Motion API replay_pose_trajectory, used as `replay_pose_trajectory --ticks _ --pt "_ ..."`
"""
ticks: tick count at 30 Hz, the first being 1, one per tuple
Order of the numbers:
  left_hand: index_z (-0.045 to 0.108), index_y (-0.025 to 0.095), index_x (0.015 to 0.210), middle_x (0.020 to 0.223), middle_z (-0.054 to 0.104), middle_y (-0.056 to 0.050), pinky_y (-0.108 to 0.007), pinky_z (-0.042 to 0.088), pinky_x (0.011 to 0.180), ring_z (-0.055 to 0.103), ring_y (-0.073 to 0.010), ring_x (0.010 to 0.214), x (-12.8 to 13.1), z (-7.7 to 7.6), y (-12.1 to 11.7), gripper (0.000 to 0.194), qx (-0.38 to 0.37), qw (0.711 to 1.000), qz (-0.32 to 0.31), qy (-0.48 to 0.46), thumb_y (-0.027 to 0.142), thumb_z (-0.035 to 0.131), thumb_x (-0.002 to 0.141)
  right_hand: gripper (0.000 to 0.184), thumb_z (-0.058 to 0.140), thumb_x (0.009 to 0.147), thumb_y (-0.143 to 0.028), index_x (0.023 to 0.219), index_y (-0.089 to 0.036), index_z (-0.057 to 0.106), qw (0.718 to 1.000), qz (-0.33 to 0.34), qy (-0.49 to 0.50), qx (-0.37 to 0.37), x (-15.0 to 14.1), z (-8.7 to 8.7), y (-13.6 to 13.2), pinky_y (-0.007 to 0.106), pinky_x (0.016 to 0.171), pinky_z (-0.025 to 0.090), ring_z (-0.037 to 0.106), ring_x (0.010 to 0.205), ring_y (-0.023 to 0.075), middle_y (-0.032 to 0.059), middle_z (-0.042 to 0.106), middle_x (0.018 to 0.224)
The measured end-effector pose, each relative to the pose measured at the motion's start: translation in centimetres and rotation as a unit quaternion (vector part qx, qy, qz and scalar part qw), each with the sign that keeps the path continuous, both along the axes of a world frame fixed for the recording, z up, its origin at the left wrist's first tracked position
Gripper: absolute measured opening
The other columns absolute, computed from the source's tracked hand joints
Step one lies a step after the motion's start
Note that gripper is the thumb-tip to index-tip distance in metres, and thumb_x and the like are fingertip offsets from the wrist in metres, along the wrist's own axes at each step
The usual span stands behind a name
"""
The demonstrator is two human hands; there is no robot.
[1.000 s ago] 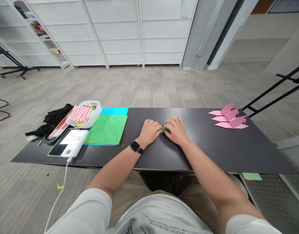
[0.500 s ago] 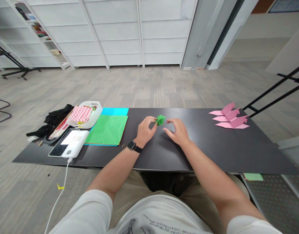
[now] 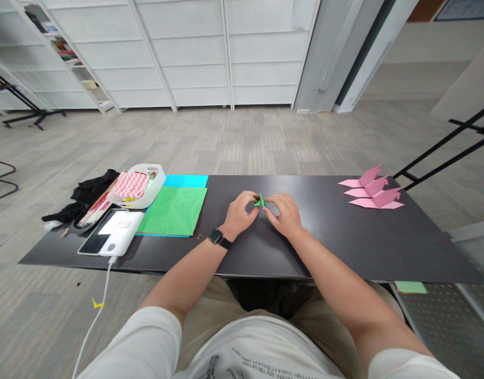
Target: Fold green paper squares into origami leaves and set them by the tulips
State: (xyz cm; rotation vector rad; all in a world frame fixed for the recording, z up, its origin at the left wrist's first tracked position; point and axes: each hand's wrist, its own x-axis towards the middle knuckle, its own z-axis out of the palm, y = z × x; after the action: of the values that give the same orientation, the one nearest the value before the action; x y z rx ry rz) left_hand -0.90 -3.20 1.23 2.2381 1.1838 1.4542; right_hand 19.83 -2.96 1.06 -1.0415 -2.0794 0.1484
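Note:
A small folded piece of green paper (image 3: 260, 201) is held up over the middle of the dark table (image 3: 324, 237), its narrow folds seen partly edge-on. My left hand (image 3: 242, 213) pinches it from the left between thumb and fingers; a black watch sits on that wrist. From the other side, my right hand (image 3: 284, 213) closes thumb and fingers on its right edge. The fingertips cover parts of the paper. Off to the right stand several pink paper cranes (image 3: 374, 189) in a row.
Left of my hands lie green sheets (image 3: 176, 210) over blue ones (image 3: 186, 180). Beyond them are a white basket (image 3: 157, 192) holding a pink zigzag-patterned packet, black cloth (image 3: 94, 187), and a phone (image 3: 95, 239) with a white power bank (image 3: 125, 234) and cable.
My right hand has moved left and taken the paper's right edge; before, it hovered apart, open. The green paper has turned from showing a broad face to a narrower view.

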Motion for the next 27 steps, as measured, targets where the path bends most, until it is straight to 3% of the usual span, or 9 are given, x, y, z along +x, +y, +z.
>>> replay_pose_trajectory --ticks 12,17,21,27 --pt "0.062 0.023 0.103 0.117 0.074 -0.008 -0.038 0.058 0.105 0.071 -0.0205 0.116 -0.20 -0.28 0.24 0.010 0.002 1.000 -0.003 0.018 0.016 0.063 0.095 0.027 0.056 0.105 -0.036 0.124 -0.028 0.075 1.000 0.007 -0.001 -0.003 0.17 -0.17 0.12 0.048 0.103 0.051 0.067 0.113 0.0297 0.0091 0.076 0.118" --pt "0.066 0.022 0.116 0.118 0.076 -0.008 -0.040 0.058 0.110 0.071 -0.0217 0.120 -0.30 -0.56 0.42 0.022 0.001 0.999 -0.004 0.034 0.016 0.063 0.095 0.022 0.058 0.106 -0.034 0.118 -0.027 0.075 0.999 0.018 0.005 0.035 0.23 -0.23 0.20 0.046 0.098 0.050 0.067 0.109 0.0277 0.0093 0.076 0.114" --pt "0.069 0.021 0.117 0.117 0.078 -0.007 -0.041 0.057 0.113 0.073 -0.0215 0.119 -0.36 -0.94 0.64 0.021 0.031 0.998 -0.027 0.040 0.017 0.064 0.098 0.017 0.061 0.105 -0.030 0.114 -0.026 0.075 0.998 0.024 0.009 0.059 0.30 -0.39 0.31 0.045 0.094 0.050 0.067 0.105 0.0269 0.0089 0.075 0.111" --pt "0.073 0.023 0.116 0.115 0.079 -0.007 -0.041 0.060 0.107 0.074 -0.0210 0.112 -0.36 -0.66 0.69 0.019 0.012 0.998 -0.047 0.042 0.019 0.065 0.098 0.019 0.059 0.103 -0.025 0.118 -0.027 0.072 0.998 0.017 0.020 0.055 0.47 -0.56 0.42 0.047 0.096 0.053 0.067 0.109 0.0284 0.0099 0.073 0.114"
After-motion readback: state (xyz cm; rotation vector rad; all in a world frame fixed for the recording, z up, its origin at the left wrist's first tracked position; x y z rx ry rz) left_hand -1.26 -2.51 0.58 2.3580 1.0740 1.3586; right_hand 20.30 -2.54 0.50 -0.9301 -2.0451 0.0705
